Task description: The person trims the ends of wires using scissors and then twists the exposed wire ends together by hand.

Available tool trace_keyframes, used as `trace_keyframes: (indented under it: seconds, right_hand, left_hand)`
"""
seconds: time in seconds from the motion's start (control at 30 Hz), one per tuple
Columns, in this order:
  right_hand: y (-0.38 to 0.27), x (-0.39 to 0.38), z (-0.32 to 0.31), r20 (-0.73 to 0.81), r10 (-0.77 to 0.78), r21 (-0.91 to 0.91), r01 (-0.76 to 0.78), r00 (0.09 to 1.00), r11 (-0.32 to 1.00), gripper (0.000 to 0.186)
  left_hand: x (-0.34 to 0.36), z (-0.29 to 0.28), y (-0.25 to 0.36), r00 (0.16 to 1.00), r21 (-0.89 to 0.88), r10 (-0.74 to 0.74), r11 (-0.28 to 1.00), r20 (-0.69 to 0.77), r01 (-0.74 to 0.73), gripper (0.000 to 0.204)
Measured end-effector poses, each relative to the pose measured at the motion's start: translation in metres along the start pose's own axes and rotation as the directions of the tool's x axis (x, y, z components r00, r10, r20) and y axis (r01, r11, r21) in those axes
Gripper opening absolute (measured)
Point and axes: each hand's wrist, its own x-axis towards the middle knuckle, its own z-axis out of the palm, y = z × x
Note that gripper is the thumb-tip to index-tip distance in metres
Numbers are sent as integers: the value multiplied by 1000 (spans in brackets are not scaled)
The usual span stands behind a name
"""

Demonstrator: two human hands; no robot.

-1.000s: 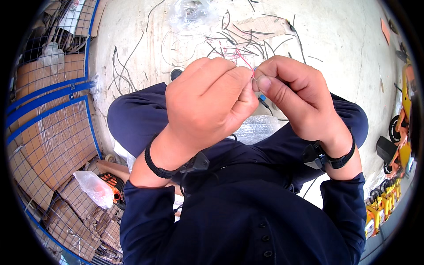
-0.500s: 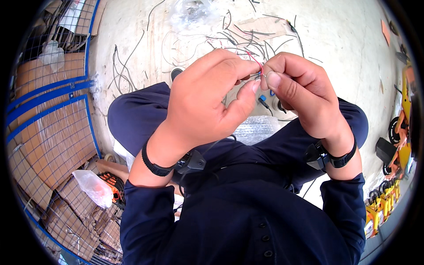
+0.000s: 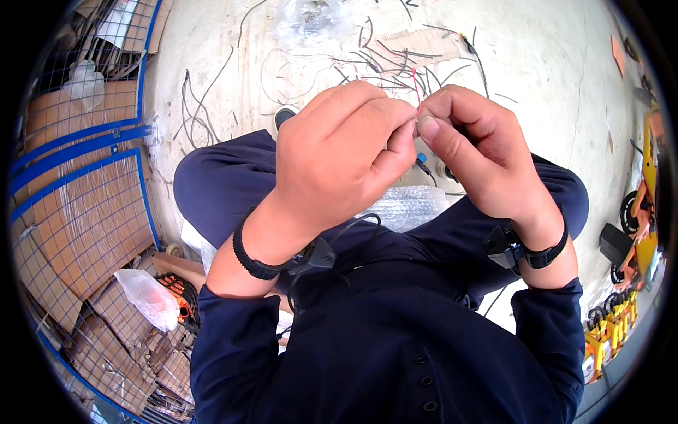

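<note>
My left hand and my right hand meet at their fingertips above my lap. A thin red wire rises from the point where they touch. Thumb and forefinger of each hand are pinched together on it; the wire's lower end is hidden between them. A dark cable with a blue connector shows below my fingertips, between my knees. Under my wrists lies a sheet of clear bubble wrap.
Many black wire offcuts lie on the pale floor ahead, around a flat cardboard piece. A clear plastic bag sits beyond. On the left stands a blue mesh cage with cardboard; on the right, yellow equipment.
My left thumb has closed in against the forefinger, and the hands have come together. The red wire, bent before, now stands straighter. The blue wire bits near the fingertips are no longer visible.
</note>
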Motion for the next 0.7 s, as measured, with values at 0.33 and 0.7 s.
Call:
trace_keyframes:
  seconds: [0.33, 0.7]
  right_hand:
    - [8, 9, 4, 31, -554, -671, 428, 832, 605, 13]
    - [-11, 1, 1, -116, -17, -24, 15, 993, 1000, 5]
  left_hand:
    - [0, 7, -2, 998, 145, -51, 988, -30, 55, 15]
    - [-1, -7, -5, 971, 56, -239, 969, -10, 239, 12]
